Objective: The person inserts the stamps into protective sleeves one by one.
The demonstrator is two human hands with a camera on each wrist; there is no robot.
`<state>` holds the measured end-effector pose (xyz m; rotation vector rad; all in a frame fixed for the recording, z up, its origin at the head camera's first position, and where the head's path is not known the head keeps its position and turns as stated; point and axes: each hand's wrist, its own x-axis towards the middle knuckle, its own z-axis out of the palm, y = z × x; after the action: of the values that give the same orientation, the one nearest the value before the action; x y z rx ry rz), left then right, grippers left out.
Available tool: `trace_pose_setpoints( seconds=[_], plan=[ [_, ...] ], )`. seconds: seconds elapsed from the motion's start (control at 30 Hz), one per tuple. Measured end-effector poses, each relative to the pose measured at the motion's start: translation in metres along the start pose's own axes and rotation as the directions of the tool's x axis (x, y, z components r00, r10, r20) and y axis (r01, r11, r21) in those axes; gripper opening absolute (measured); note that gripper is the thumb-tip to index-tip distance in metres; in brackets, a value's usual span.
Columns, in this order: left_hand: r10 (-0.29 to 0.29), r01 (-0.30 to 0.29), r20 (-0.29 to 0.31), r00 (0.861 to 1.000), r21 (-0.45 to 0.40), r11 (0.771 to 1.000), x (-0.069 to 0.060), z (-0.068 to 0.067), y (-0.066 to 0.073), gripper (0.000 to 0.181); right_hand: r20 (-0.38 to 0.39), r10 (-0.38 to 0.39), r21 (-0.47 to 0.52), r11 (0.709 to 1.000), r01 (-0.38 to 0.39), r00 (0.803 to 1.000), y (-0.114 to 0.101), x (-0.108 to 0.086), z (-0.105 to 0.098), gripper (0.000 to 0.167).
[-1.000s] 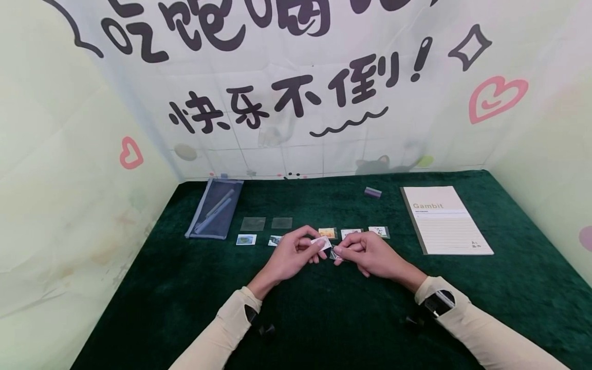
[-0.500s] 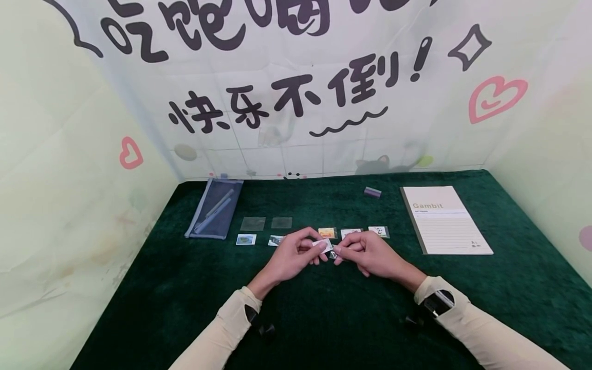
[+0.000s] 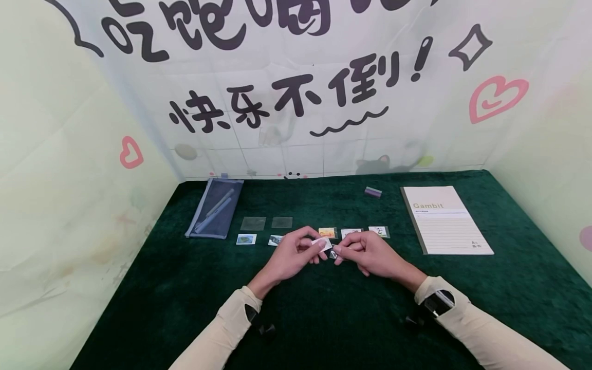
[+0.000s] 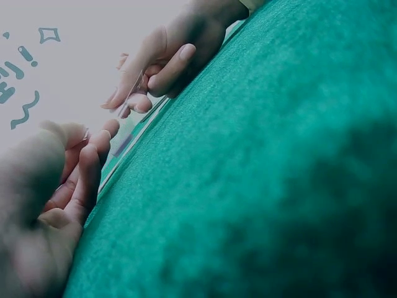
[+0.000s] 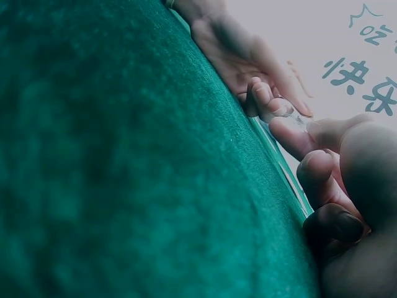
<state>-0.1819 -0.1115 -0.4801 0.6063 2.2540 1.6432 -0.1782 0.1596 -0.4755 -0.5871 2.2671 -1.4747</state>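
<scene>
The left hand (image 3: 290, 256) pinches a small white card (image 3: 326, 243) between thumb and fingers, above the green cloth. Close on its right, the right hand (image 3: 375, 256) pinches a small clear sleeve (image 3: 333, 254), whose thin edge also shows in the left wrist view (image 4: 131, 93). The card and the sleeve are side by side; whether they touch, I cannot tell. Behind the hands lie an orange card (image 3: 327, 233), a pale card (image 3: 350, 233) and a black-and-white card (image 3: 378, 231). Left of them are a blue-green picture card (image 3: 246, 239) and a partly covered card (image 3: 275, 240).
Two clear sleeves (image 3: 253, 223) lie behind the left cards. A blue mesh pouch (image 3: 215, 209) with pens is at the back left, a small purple block (image 3: 372, 192) at the back, and a notebook (image 3: 447, 221) on the right. A printed white cloth (image 3: 296, 144) hangs behind.
The card in the left hand shifted slightly right toward the sleeve, then back left a little. The right hand has stayed almost still, pinching the sleeve.
</scene>
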Motion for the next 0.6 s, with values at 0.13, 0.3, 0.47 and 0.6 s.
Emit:
trace_pose_setpoints(
  seconds=[0.13, 0.3, 0.47, 0.6],
  plan=[
    [0.004, -0.004, -0.02, 1.0, -0.026, 1.0, 0.0, 0.0, 0.0011, 0.029, 0.0, 0.0, -0.003, 1.0, 0.0, 1.0, -0.0007, -0.0002, -0.0002, 0.029],
    [0.015, -0.017, -0.039, 0.999, -0.045, 0.999, -0.0002, -0.0002, 0.0009, 0.029, 0.002, -0.001, -0.001, 1.0, 0.001, 1.0, -0.0018, -0.0004, 0.0001, 0.028],
    [0.021, -0.022, -0.034, 0.999, -0.031, 0.999, -0.0002, 0.0004, -0.0001, 0.027, 0.002, 0.003, 0.002, 1.0, -0.003, 1.0, -0.0027, -0.0011, 0.0006, 0.028],
    [0.029, -0.029, -0.023, 0.999, -0.012, 1.0, 0.0001, 0.0009, -0.0015, 0.025, 0.001, 0.003, 0.003, 1.0, -0.003, 1.0, -0.0031, -0.0015, 0.001, 0.028]
  ],
)
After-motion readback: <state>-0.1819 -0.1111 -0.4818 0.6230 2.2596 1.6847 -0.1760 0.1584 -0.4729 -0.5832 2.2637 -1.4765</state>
